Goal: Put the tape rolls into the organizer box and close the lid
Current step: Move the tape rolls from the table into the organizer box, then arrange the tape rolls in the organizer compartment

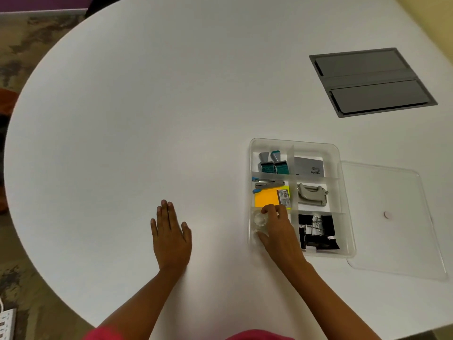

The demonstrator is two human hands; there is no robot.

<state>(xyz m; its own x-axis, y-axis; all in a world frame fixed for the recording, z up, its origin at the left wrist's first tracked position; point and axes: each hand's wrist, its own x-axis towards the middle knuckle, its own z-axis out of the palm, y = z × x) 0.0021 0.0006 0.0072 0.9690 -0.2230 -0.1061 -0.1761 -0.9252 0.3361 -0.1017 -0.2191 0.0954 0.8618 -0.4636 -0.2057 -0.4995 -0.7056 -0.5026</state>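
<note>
A clear plastic organizer box [340, 182] with several compartments sits on the white table, right of centre. My right hand [278, 225] reaches into its near-left compartment, fingers curled around a clear tape roll [259, 220]. The roll looks blurred and partly hidden by my fingers. The clear lid [389, 217] lies flat on the table just right of the box. My left hand [170, 233] rests flat on the table to the left of the box, fingers spread, holding nothing.
Other compartments hold teal stamps [273, 163], a stapler [267, 184], orange sticky notes [266, 198], a grey card box [308, 166], a hole punch [311, 194] and black binder clips [317, 233]. A grey cable hatch [372, 81] is set into the table at the far right.
</note>
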